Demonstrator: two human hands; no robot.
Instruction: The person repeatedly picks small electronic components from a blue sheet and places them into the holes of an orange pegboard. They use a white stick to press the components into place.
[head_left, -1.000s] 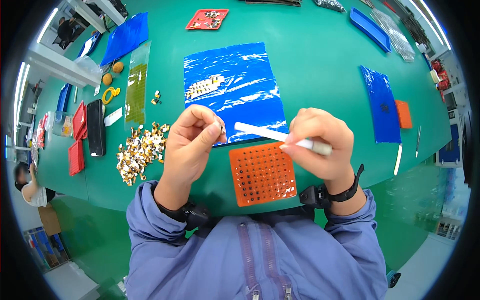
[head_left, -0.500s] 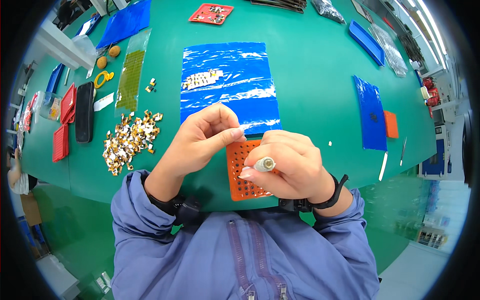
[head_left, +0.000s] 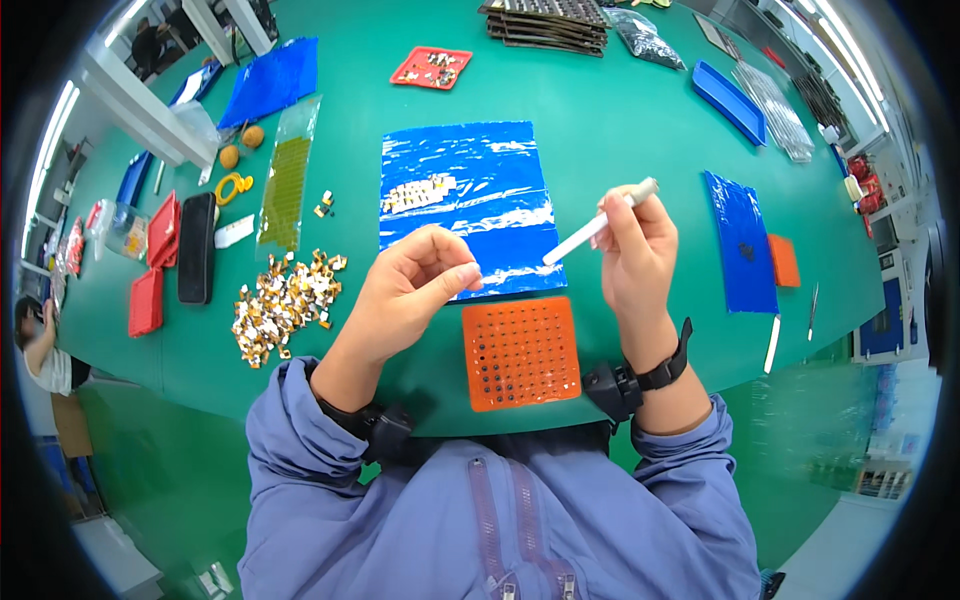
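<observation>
My right hand (head_left: 642, 245) grips a white pen-like tool (head_left: 590, 235), its narrow end pointing down left over the blue sheet (head_left: 470, 225). Thumb and fingertips of my left hand (head_left: 418, 285) are pinched together at the sheet's lower edge; whatever they hold is too small or hidden to name. Below and between both hands lies an orange perforated tray (head_left: 525, 404), with small dark pieces in several holes, mostly on its left side. A cluster of small white-and-gold parts (head_left: 420, 193) rests on the sheet's left side.
A loose pile of small white-and-gold parts (head_left: 285, 308) lies left of my left forearm. Beyond it are a black case (head_left: 197, 248), red trays (head_left: 146, 302) and yellow scissors (head_left: 234, 186). At right are another blue sheet (head_left: 738, 225), an orange tray (head_left: 785, 262) and tweezers (head_left: 813, 312).
My right hand has moved up and right with the tool, away from the orange tray, which now shows whole. The tool has tipped over sideways. My left hand stays pinched.
</observation>
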